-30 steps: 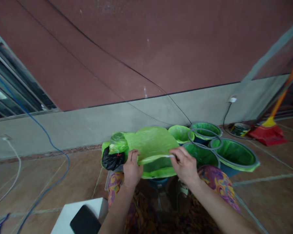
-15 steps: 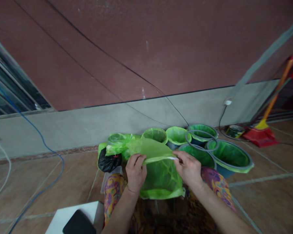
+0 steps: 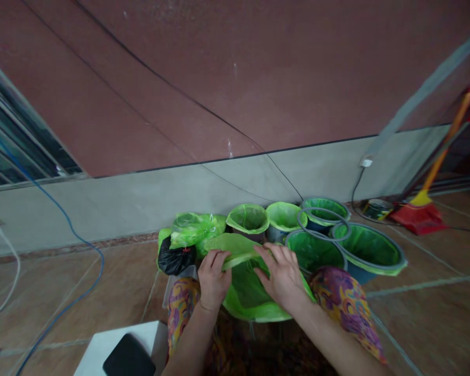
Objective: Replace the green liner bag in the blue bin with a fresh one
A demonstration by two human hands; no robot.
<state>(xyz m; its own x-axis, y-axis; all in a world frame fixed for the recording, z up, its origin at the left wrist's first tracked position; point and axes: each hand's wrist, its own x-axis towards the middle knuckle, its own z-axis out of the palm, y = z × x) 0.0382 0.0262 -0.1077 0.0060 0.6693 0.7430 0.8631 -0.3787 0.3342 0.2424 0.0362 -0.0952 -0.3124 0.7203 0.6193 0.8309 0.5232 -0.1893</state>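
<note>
Between my knees stands a bin lined with a thin green bin bag (image 3: 254,312), its mouth facing up; the bag hides most of the bin. My left hand (image 3: 214,277) pinches the bag's upper edge on the left side. A folded flap of the same bag bulges beyond my fingers. Over the right part of the opening is my right hand (image 3: 282,274), thumb and fingers apart, its fingertips at the far edge of the bag.
Several bag-lined bins (image 3: 248,218) stand along the wall, with loose grey rings (image 3: 323,236) across the right ones. At left lie a bundle of green bags (image 3: 194,230), a black bag (image 3: 175,258) and a white box (image 3: 97,351). A red dustpan (image 3: 419,218) stands far right.
My right hand has shifted left along the bag's edge and its fingers have spread from a pinch. The bag's flap has sunk and narrowed; my left hand stays on it.
</note>
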